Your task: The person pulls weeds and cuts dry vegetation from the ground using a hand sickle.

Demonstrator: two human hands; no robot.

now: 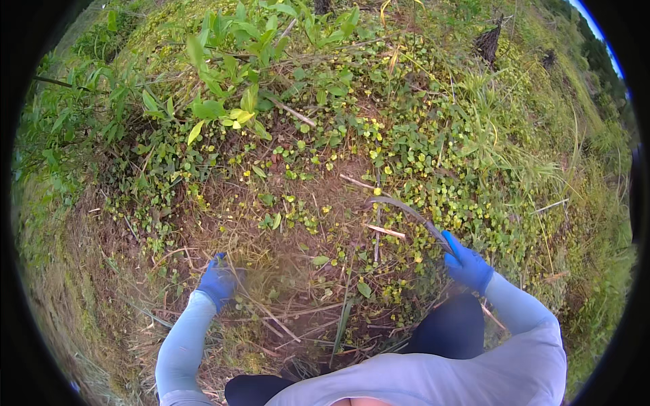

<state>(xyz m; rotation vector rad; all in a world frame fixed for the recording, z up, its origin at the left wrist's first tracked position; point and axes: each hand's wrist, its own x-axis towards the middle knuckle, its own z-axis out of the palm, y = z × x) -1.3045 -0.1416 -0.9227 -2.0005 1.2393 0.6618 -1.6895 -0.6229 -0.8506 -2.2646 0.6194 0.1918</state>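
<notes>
My right hand (469, 268), in a blue glove, grips the lower end of a sickle (417, 217). Its dark curved blade arcs up and to the left, just over low leafy ground cover, and its handle is mostly hidden in my fist. Out to the left, my gloved left hand (219, 283) is closed around a loose clump of thin grass stems (264, 307). Some stems trail down to the right from it. The glove's fingers are partly covered by the grass and blurred. Between both hands lies brown soil (299, 256) with dry stalks and small weeds.
A broad-leaved shrub (238, 56) grows ahead to the left. Dark stumps (488, 43) rise at the upper right. Cut sticks (386, 231) lie near the blade, and tall grass (508, 137) stands on the right. My dark-clad knee (449, 325) is below my right hand.
</notes>
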